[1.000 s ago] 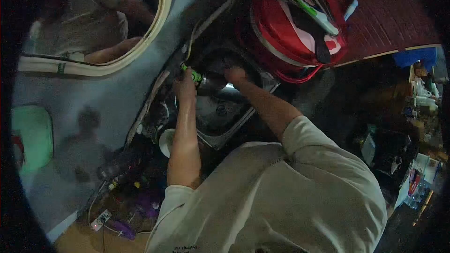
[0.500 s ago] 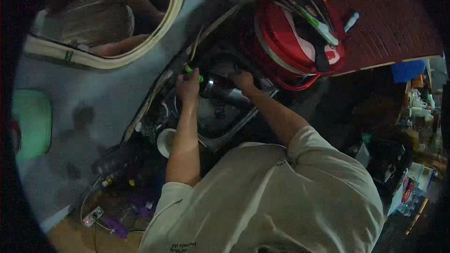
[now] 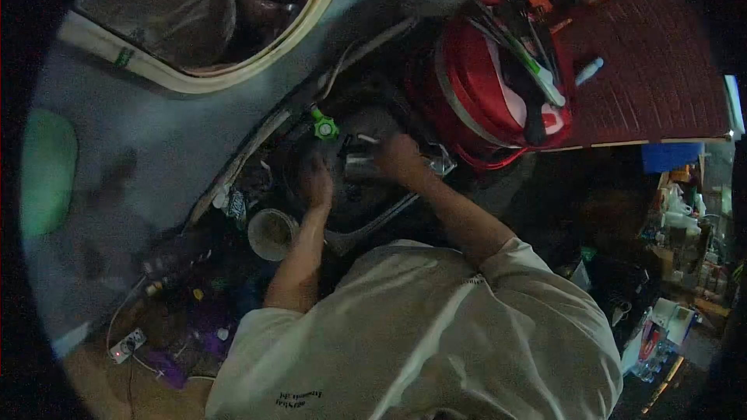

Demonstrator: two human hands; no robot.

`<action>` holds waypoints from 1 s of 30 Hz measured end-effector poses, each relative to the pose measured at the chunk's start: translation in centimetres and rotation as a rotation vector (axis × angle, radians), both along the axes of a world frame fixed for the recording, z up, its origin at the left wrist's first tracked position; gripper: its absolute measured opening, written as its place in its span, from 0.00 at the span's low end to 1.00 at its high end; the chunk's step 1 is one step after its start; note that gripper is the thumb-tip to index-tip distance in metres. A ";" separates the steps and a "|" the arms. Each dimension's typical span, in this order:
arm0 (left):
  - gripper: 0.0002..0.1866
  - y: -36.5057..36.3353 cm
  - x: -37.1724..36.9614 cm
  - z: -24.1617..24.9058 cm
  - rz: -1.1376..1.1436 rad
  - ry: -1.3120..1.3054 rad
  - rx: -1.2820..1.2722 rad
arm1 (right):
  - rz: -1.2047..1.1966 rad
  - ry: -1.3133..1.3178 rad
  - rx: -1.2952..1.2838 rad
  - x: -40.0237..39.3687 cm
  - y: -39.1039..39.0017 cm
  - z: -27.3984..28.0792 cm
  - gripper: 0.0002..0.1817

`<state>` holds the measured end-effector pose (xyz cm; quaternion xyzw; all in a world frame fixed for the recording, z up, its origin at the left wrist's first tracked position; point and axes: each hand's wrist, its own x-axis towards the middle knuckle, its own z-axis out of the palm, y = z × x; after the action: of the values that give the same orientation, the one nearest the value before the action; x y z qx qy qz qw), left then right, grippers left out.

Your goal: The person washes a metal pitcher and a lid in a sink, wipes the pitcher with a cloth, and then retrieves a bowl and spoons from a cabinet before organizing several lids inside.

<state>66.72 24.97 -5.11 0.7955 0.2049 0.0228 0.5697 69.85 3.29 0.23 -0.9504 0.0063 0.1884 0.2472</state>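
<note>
Your right hand (image 3: 401, 160) grasps a metal vessel (image 3: 359, 166) near the middle of the frame, its fingers curled over the vessel's middle, though blur hides each fingertip. One end of the vessel sticks out to the left of your knuckles, toward your left hand (image 3: 317, 183), which is apart from it. That hand is raised and too smeared for you to tell whether its fingers are spread or bent. Just above it sits a lobed, bright green knob (image 3: 325, 126).

The vessel lies over a dark basin (image 3: 381, 218) with a straight, paler edge. A round, whitish bucket (image 3: 272, 235) stands beside your left forearm. Toward the upper right is a glossy red container (image 3: 475, 78) with rounded sides. The vessel itself looks cylindrical, smooth and silvery, tipped on its side, with pale streaks of light along its dim surface.
</note>
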 end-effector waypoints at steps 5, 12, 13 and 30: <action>0.28 -2.0 -0.8 -6.8 0.016 0.326 -0.586 | 0.381 -0.087 -0.184 -2.1 2.6 5.0 0.16; 0.29 -4.2 -0.3 -8.8 0.016 0.437 -0.793 | 0.554 -0.386 -0.250 -3.3 6.3 2.8 0.13; 0.29 -4.3 -0.4 -8.9 0.018 0.445 -0.806 | 0.568 -0.435 -0.241 -3.1 6.7 3.2 0.12; 0.30 -5.7 -3.6 -9.5 0.115 0.428 -0.958 | 0.867 -0.093 -0.419 -4.3 11.1 5.9 0.08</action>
<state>63.08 19.25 -14.57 0.4205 0.3473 -0.2050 0.8127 65.53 14.42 6.11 -0.9023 -0.3636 0.2261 -0.0508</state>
